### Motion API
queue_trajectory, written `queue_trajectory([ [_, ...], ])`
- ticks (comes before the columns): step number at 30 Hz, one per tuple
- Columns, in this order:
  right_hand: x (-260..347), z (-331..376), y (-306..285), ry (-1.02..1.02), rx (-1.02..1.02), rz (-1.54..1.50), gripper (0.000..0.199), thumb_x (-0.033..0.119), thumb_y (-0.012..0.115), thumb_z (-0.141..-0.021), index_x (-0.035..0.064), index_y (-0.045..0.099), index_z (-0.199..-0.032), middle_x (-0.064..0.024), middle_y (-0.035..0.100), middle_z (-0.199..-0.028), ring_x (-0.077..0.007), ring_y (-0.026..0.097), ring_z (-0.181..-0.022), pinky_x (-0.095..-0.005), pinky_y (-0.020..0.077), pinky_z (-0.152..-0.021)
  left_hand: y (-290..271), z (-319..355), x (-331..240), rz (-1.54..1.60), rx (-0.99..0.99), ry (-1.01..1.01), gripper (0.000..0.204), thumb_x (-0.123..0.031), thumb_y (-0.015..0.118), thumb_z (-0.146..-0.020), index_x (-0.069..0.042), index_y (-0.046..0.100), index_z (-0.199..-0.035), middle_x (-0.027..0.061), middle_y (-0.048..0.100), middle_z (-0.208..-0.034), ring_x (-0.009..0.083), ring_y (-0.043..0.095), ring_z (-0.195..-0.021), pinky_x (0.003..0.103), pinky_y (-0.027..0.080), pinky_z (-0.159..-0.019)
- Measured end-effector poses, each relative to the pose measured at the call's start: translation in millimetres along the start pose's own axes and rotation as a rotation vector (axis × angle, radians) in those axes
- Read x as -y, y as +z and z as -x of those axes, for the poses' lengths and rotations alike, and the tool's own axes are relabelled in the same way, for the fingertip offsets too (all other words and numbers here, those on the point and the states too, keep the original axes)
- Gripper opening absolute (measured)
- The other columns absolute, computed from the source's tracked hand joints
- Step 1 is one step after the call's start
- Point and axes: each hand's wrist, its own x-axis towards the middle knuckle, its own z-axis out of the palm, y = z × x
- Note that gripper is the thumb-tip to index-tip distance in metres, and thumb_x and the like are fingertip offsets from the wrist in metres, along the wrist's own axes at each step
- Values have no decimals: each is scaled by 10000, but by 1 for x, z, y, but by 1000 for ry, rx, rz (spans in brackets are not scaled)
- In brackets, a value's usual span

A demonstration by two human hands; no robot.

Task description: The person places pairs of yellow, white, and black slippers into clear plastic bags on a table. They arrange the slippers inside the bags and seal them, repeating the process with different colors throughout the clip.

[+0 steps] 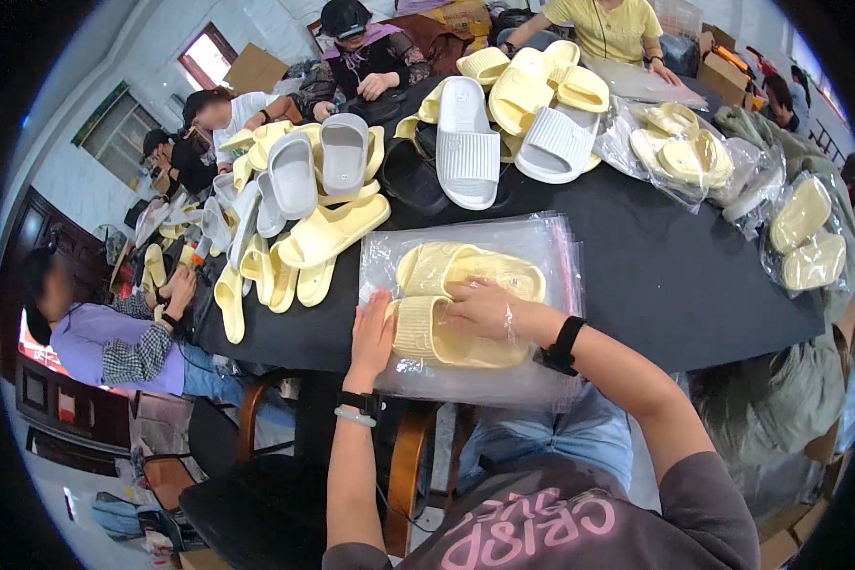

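Observation:
On the dark tabletop before me lies a clear plastic bag (475,385) with a pink strip along its right edge. Inside it a pair of yellow slippers, the far slipper (518,274) and the near slipper (484,350), lies side by side, straps to the left. My left hand (372,332) rests with straight fingers at the bag's left end, beside the near slipper's toe. Plastic shows over the wrist of my right hand (489,309), which seems to reach into the bag. Its bent fingers grip by the near slipper's strap; the fingertips are partly hidden.
Loose yellow slippers (337,231) and grey slippers (293,176) are heaped left and ahead. Bagged yellow slippers (803,233) lie at the right. A person in purple (114,347) handles something on the left; other people sit along the far side. A wooden chair arm (410,465) stands below the table edge.

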Motion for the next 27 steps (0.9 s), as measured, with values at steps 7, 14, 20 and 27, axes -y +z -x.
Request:
queue_trajectory([
  [7,-5,71,-20,37,-225,114,311,210,563,-885,131,656,-1170,-92,608,-1113,-292,582,-1099,-425,402,-1010,4,1,5,-90,37,-107,548,-330,376,-1038,-40,334,-1502,139,335,-1561,281,269,-1465,452,154,-1197],
  [14,-27,222,-52,491,-377,11,272,166,619,-871,94,688,-1125,-117,618,-1049,-321,571,-1052,-446,401,-954,1,0,-19,-328,40,-76,704,-483,433,-989,-44,294,-1522,124,261,-1598,274,183,-1495,505,98,-1202],
  [20,21,249,-97,697,-743,245,188,130,584,-888,24,657,-1027,-149,571,-983,-341,553,-1026,-448,388,-891,3,1,-25,-421,28,-113,742,-509,475,-962,-57,299,-1524,117,256,-1601,304,180,-1493,562,91,-1188],
  [27,96,128,-65,180,-639,49,308,168,644,-748,78,682,-1040,-101,589,-1004,-281,555,-1060,-418,408,-881,17,6,9,-83,36,-94,732,-483,488,-957,-66,294,-1527,119,252,-1602,307,173,-1494,573,102,-1183],
])
